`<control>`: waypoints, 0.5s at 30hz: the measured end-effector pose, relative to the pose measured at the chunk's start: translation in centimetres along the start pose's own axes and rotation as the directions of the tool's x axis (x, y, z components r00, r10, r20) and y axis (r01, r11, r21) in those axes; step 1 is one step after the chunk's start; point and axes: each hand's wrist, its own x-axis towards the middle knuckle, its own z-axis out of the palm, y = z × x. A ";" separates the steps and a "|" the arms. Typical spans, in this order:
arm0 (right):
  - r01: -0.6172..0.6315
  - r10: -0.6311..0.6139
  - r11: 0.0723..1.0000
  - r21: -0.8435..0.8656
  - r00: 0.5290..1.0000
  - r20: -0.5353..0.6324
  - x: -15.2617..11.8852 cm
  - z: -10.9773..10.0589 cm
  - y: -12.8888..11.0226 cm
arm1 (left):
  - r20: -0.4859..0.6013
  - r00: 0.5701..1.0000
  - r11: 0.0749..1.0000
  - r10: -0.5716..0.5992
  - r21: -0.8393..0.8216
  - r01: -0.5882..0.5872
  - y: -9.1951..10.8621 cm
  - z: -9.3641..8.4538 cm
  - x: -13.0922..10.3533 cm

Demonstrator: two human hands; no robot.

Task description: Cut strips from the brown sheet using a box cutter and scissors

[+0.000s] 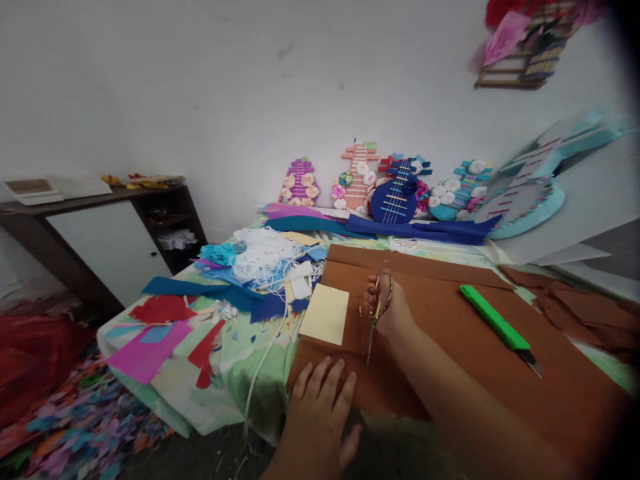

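A large brown sheet (440, 333) covers the near part of the table, and a cream paper rectangle (325, 315) lies on its left side. My left hand (320, 413) rests with fingers spread on the sheet's near left edge, just below the cream paper. In my right hand (393, 307) is a pair of scissors (372, 333) with gold-coloured handles, gripped by fingers curled through the loops. Their blades point down toward the brown sheet; whether the tips touch it I cannot tell. To the right, a green utility knife (495, 319) lies on the sheet with its blade out.
White cord (265, 257) is heaped at the table's back left, near blue, red and pink paper scraps (150, 350). Several decorated instrument-shaped crafts (395, 200) lean against the wall. Crumpled brown pieces (585, 307) lie at right. A low cabinet (105, 240) stands left; colourful scraps cover the floor.
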 end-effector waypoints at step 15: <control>-0.098 0.097 0.995 0.036 0.995 0.019 1.2 -0.5 0.1 | -0.056 0.998 0.985 -0.017 -0.172 0.007 -0.1 -1.0 1.4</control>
